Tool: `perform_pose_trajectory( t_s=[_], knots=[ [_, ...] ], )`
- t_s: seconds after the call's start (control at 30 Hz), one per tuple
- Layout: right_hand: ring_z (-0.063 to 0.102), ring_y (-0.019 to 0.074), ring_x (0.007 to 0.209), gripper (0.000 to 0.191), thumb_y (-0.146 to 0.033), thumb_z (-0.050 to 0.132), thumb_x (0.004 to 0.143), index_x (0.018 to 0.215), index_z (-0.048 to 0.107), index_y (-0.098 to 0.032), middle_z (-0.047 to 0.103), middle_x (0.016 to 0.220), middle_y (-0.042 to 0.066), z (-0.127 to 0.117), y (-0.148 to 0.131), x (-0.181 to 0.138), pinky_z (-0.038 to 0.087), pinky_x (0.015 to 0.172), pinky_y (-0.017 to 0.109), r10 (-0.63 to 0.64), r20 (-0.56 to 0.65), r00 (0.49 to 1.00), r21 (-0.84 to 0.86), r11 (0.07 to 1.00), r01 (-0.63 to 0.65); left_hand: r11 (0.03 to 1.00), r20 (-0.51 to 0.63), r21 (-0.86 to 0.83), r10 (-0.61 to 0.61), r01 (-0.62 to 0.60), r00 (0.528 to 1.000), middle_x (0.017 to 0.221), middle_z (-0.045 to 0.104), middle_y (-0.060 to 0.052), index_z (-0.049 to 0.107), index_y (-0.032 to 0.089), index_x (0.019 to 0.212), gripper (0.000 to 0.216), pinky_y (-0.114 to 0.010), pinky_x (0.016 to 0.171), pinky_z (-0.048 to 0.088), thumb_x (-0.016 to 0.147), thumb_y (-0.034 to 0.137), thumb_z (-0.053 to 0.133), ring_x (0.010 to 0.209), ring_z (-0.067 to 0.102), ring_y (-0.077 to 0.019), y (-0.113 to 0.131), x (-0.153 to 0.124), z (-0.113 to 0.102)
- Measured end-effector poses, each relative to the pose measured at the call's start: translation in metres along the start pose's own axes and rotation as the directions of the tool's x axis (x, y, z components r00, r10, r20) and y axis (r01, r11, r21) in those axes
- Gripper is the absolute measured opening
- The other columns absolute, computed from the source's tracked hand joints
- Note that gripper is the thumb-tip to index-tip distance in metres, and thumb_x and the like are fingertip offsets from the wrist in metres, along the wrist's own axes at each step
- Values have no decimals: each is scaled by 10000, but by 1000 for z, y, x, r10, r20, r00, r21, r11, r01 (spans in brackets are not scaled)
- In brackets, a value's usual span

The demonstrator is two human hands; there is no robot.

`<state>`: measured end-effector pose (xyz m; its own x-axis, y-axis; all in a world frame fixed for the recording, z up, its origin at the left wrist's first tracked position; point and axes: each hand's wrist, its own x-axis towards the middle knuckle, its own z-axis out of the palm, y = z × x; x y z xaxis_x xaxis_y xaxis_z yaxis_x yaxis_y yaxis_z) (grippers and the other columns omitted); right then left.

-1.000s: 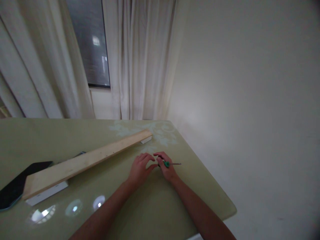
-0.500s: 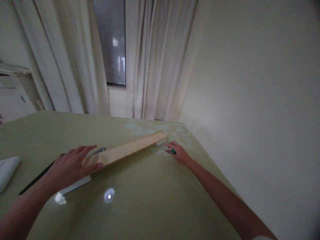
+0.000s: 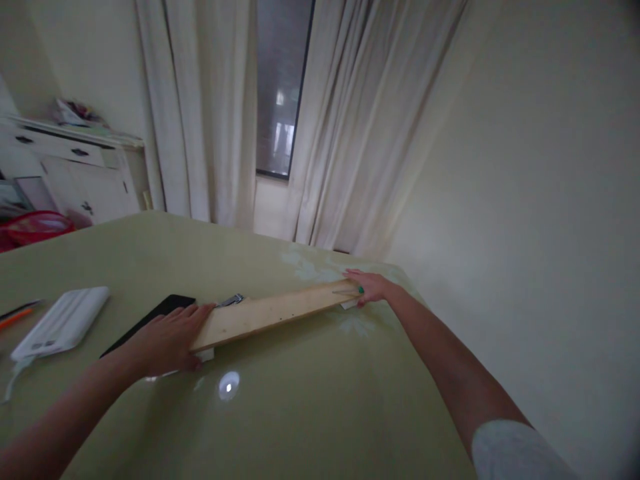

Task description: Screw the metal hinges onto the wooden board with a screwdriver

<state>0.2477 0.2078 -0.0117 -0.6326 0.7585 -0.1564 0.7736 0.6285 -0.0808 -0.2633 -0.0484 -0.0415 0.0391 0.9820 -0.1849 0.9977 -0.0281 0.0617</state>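
Note:
A long pale wooden plank (image 3: 273, 313) lies across a glossy green table (image 3: 300, 413), propped on small white blocks. My left hand (image 3: 167, 337) wraps the plank's near left end, fingers on top and thumb below. My right hand (image 3: 370, 287) grips the far right end, and a green-handled screwdriver (image 3: 360, 290) shows between its fingers. A small metal piece (image 3: 231, 301) lies just behind the plank.
A black flat object (image 3: 150, 320) lies behind my left hand. A white ribbed case (image 3: 63, 323) and an orange pencil (image 3: 15, 317) sit at the table's left. A white cabinet (image 3: 75, 173) and curtains (image 3: 350, 120) stand beyond. The table's right edge is close to the wall.
My left hand went from beside my right hand to the plank's left end. My right hand carried the screwdriver to the plank's right end. The view swung left.

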Motion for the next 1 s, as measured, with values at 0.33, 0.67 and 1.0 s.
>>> perform_pose_trajectory(
  t_s=[0.33,0.67,1.0],
  knots=[
    [626,314,1320,473,-413,706,1027,1442,614,-207,601,1502,127,-4,-13,14,538,1104,573,54,123,991,-94,995,-43,997,42,78,-12,8,999,1669,450,-253,415,110,1645,1065,-603,1161,438,668,414,710,1511,458,-451,12,-5,-15],
    [677,278,1200,424,-453,700,1024,1354,656,-190,676,1360,107,-2,-22,-56,573,1033,520,99,193,976,-149,986,-70,997,90,70,33,-39,995,1723,374,-242,412,159,1657,1048,-632,1215,386,690,406,732,1598,347,-450,34,-35,-5],
    [710,399,1164,883,-488,966,502,1309,718,-228,746,1298,139,17,-11,-169,566,932,455,203,135,970,-103,976,-190,975,101,20,218,-221,971,1686,397,-310,401,42,1621,1116,-526,1281,379,623,359,787,1589,376,-445,73,-20,-2]
  ],
)
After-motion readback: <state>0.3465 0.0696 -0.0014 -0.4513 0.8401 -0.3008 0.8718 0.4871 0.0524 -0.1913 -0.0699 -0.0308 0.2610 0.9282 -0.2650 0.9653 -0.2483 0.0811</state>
